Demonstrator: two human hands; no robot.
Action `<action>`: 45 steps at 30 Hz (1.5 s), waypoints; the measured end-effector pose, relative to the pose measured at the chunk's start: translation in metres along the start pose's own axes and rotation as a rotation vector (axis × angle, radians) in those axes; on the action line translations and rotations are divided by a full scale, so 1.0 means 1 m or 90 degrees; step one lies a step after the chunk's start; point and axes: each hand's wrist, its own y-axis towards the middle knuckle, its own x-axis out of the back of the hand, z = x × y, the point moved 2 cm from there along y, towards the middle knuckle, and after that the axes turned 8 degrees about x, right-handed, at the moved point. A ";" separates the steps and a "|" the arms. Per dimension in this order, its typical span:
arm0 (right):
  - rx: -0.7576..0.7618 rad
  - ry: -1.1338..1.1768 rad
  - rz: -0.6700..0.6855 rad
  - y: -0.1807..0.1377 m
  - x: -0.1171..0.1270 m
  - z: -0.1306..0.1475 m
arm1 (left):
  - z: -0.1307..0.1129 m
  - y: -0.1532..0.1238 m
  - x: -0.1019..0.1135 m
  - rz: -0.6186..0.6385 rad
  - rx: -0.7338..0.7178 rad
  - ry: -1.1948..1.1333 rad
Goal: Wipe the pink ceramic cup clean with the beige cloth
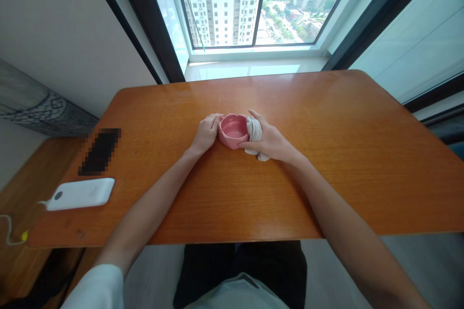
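Note:
A small pink bowl [234, 130] stands upright in the middle of the wooden table [326, 164]. My left hand [205, 133] curls round the bowl's left side, fingers closed on its rim. My right hand [270, 141] grips a wad of white cloth [254, 131] and presses it against the bowl's right rim. The bowl looks empty inside.
A white power bank [81, 193] with a cable lies near the table's front left corner. A pixelated dark flat object [100, 151] lies behind it. Beyond the far edge are a window sill and large windows. A lower wooden surface adjoins the table on the left.

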 end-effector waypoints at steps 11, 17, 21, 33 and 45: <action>-0.062 0.265 -0.473 -0.082 0.061 -0.013 | -0.005 -0.027 0.007 -0.004 -0.010 -0.058; 0.453 -0.249 -0.079 -0.105 -0.005 0.036 | -0.003 -0.055 0.022 -0.004 -0.013 -0.029; 0.462 -0.338 0.296 -0.104 -0.039 0.026 | 0.006 -0.076 0.041 -0.017 0.025 -0.017; -0.127 -0.549 -0.110 -0.004 0.094 -0.059 | 0.040 -0.035 0.068 0.044 0.033 0.387; -0.205 -0.495 -0.062 0.010 0.084 -0.107 | 0.042 -0.029 0.064 0.077 0.078 0.409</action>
